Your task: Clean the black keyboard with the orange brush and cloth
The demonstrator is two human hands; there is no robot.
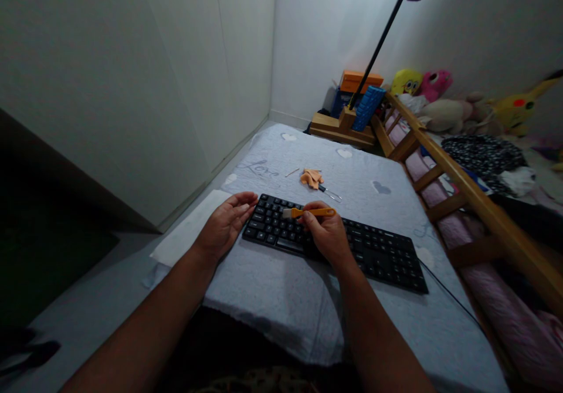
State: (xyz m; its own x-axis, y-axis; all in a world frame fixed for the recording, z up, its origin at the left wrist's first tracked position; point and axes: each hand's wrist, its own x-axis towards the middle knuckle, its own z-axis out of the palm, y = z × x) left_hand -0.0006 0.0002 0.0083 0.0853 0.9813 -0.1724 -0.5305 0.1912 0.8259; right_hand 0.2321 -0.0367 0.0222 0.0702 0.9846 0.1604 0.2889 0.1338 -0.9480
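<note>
A black keyboard [382, 252] lies at a slant on the cloth-covered table. My right hand [328, 231] is closed around a small brush [321, 211] with an orange-yellow handle. Its pale bristles point left over the keys on the left part of the keyboard; whether they touch the keys I cannot tell. At the keyboard's left end rests my left hand [226, 223], fingers stretched along the edge and not wrapped round anything. Beyond the keyboard lie a crumpled orange cloth [311, 178], a wire tool with a black handle [329, 192] and a thin pale stick [292, 172].
The keyboard's cable [453, 293] runs off to the right. A wooden bed rail [475, 179] borders the table on the right, with plush toys behind it. White cabinet doors [185, 76] stand left. A wooden stand [341, 129] holding a black pole is at the back.
</note>
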